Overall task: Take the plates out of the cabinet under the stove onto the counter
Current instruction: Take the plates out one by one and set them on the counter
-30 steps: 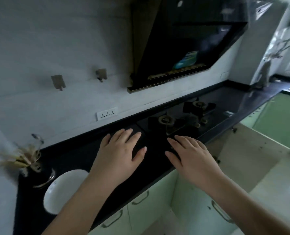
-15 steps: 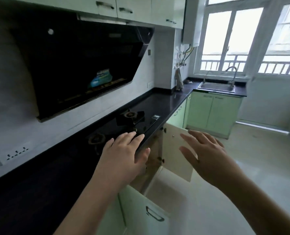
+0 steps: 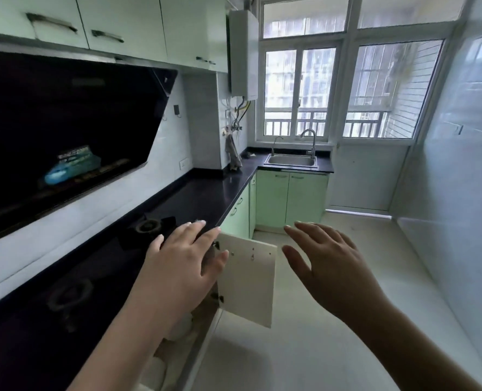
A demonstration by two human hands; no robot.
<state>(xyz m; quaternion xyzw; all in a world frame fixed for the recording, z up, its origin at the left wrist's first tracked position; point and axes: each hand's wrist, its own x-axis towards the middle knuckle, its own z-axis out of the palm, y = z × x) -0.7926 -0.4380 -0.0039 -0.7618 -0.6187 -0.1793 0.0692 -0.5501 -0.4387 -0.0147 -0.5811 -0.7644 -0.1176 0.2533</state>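
Both hands, left hand and right hand, spread, empty.

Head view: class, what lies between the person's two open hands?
In the head view, the pale open cabinet door under the black stove hangs between the left hand and the right hand; both hands are empty.

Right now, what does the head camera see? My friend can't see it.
Two empty open hands, left and right, reach out beside a black counter with a stove. The cabinet door under the stove hangs open, with white dishes showing inside.
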